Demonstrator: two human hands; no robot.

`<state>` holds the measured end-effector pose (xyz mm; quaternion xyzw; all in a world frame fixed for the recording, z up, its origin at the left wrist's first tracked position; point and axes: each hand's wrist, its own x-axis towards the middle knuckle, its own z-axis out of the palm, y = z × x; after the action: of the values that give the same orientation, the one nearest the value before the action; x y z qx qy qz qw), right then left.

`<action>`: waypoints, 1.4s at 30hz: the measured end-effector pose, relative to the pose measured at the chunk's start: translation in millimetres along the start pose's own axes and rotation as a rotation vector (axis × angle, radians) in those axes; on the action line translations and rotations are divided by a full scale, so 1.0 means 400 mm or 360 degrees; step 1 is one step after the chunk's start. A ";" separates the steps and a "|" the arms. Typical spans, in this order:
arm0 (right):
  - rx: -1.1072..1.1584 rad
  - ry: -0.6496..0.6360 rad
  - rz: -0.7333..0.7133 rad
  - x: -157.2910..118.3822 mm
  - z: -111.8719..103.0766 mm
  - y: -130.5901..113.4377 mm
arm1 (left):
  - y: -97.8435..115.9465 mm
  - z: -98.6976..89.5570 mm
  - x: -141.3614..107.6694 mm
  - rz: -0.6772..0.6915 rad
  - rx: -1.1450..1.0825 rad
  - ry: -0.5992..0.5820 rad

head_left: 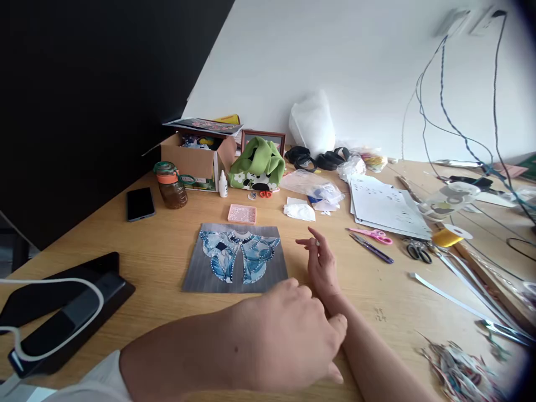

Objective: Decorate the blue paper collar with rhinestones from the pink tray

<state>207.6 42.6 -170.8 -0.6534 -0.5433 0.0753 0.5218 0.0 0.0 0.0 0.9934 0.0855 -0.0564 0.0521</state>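
My left hand (pixel 299 338) reaches across in front of me, a little blurred, back of the hand up. Its fingers are curled under, and whatever may lie in them is hidden. It overlaps my right wrist; I cannot tell whether they touch. My right hand (pixel 323 267) rests over the table with its fingers apart. A tiny white spot shows between those fingers, too small to name. Left of my right hand lies a grey sheet (pixel 193 276) bearing a blue-and-white patterned cape shape (pixel 255 259) edged with white dots. Behind the sheet sits a small pink tray (pixel 242 214) of tiny pale pieces.
To the right are pink scissors (pixel 377 235), thread snips (pixel 372 249), black-handled scissors (pixel 419 251), papers (pixel 381 204) and thread scraps (pixel 464 371). At the back stand a jar (pixel 171 187), white bottle (pixel 223 184), cardboard box (pixel 188 158) and green bag (pixel 257 167). A phone (pixel 140 204) lies left.
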 end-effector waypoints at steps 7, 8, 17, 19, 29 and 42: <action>0.0158 0.0054 0.0019 -0.002 0.000 -0.020 | 0.023 0.047 0.042 0.0192 -0.0094 -0.0168; 0.0191 0.0073 0.0048 0.000 0.000 -0.022 | 0.025 0.062 0.053 0.0205 -0.0113 -0.0176; 0.0279 0.0234 0.0308 0.017 -0.002 0.001 | -0.015 0.194 0.120 -0.0238 0.0070 0.0103; 0.0250 0.0232 0.0319 0.017 -0.001 0.007 | -0.029 0.227 0.125 -0.0301 0.0060 0.0144; 0.0300 0.0145 0.0427 0.021 0.019 0.019 | -0.072 0.384 0.124 -0.0606 -0.0093 0.0805; 0.0589 0.0188 0.0406 0.159 0.078 0.006 | -0.084 0.395 0.127 -0.0582 -0.0020 0.0913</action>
<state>213.7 111.5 -156.5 -0.6132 -0.4016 0.2007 0.6499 27.3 23.4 -165.4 0.9366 0.2738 0.2174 0.0210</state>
